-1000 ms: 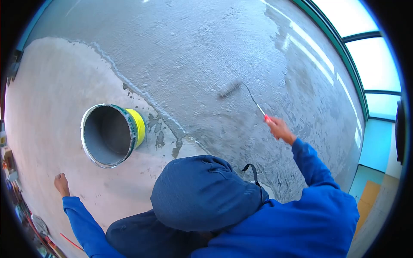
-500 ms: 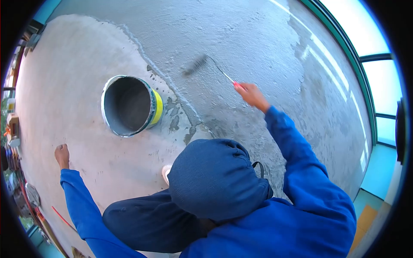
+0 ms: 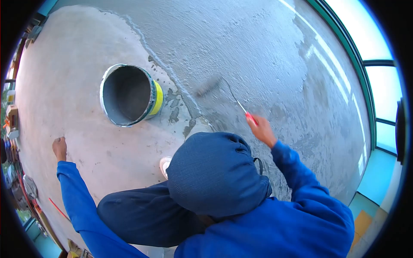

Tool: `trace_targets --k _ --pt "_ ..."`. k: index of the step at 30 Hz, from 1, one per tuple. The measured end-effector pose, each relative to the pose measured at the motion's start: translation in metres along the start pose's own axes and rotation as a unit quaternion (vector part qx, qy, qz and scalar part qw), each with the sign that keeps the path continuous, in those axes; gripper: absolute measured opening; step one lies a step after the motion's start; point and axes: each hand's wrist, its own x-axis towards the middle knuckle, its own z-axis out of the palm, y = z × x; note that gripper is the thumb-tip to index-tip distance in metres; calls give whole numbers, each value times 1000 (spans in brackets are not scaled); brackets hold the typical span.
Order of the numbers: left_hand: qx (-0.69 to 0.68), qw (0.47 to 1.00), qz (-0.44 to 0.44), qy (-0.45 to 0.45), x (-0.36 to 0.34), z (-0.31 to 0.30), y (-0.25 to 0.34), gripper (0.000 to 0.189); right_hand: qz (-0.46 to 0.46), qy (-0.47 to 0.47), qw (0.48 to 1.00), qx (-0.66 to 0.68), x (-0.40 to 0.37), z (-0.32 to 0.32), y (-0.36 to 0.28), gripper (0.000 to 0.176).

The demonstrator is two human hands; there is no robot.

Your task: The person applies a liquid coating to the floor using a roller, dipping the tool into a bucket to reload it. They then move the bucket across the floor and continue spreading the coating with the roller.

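Observation:
My right hand (image 3: 261, 129), at the end of a blue sleeve, is closed round the red handle of a paint roller (image 3: 209, 86). The roller's grey head, blurred, lies on the wet grey coating (image 3: 258, 56) near its pale ragged edge. On the left, my left hand (image 3: 60, 148) is curled into a fist over the bare pale floor (image 3: 86, 56); nothing shows in it. Between the hands, farther forward, stands a bucket (image 3: 157, 98) with a yellow label and grey material inside.
Green-framed windows (image 3: 380, 86) run along the right side. Tools and boxes (image 3: 12, 122) line the far left edge. A thin red rod (image 3: 59, 209) lies at the lower left. A covered head (image 3: 215, 174) and a white shoe (image 3: 164, 166) show at the centre.
My right hand and the roller have moved back toward the body and slightly right. The bucket and my left hand appear slightly higher in the view.

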Motion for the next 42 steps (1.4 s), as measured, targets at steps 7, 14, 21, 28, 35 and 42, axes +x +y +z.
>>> trace_targets --k 7,14,21,28,35,42 --pt "26 998 52 -25 14 14 14 36 183 -5 970 158 -86 -12 18 34" --pt "-6 998 56 5 -10 14 29 30 145 4 966 214 89 17 -43 39" --pt "-32 999 15 15 -31 21 11 30 -2 10 996 93 339 23 -141 48" --pt "-25 998 -49 1 -48 29 -12 31 25 -62 968 243 479 26 -291 36" --pt "-10 998 -62 -28 -53 25 -22 32 -3 -91 969 231 522 62 -299 36" --pt "-10 999 -39 -7 -45 32 -4 33 -108 -12 993 56 379 29 -194 35"
